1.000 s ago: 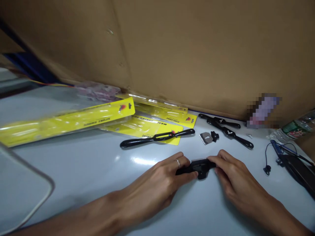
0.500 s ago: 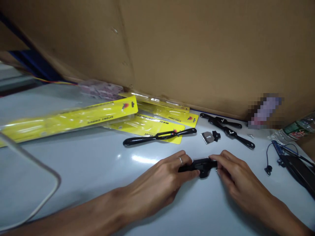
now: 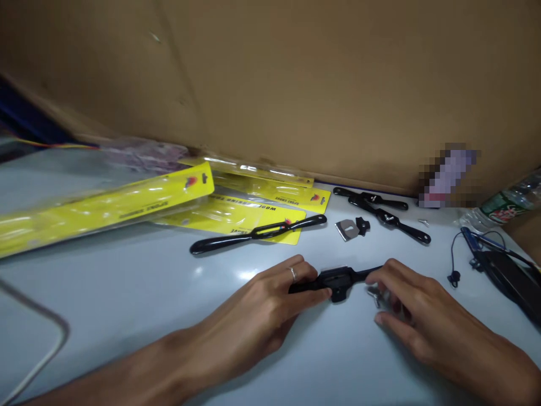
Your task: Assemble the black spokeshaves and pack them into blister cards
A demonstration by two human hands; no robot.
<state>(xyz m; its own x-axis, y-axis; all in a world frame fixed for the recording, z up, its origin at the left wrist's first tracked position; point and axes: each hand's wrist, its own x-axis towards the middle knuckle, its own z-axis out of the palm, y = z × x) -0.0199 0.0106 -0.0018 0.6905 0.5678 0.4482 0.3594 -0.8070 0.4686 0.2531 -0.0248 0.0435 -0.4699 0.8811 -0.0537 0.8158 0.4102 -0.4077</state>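
Observation:
My left hand [image 3: 270, 301] is closed around one handle of a black spokeshave [image 3: 336, 277], its thumb against the dark plate at the tool's middle. Fingers apart, my right hand [image 3: 418, 307] hovers by the other handle, with the forefinger overlapping it in view. A small silver screw [image 3: 375, 297] shows just below that forefinger; whether they touch I cannot tell. Beyond my hands lie a bare spokeshave body [image 3: 220, 242], a metal blade [image 3: 347, 229] and a small black cap plate [image 3: 362, 226]. Two more spokeshaves [image 3: 403, 228] lie behind these, one overlapping the other.
Yellow spokeshave packages [image 3: 105, 206] with clear plastic spread across the left and back. Small screws [image 3: 423, 221] lie at back right. A plastic bottle [image 3: 502, 207], an earphone [image 3: 454, 278] and a black device [image 3: 513, 282] are at right. Cardboard [image 3: 296, 84] walls the back; a white cable [image 3: 51, 344] curves at left.
My right hand has come off the spokeshave's handle and opened, uncovering the handle and the silver screw. My left hand keeps its hold. The view has shifted slightly right.

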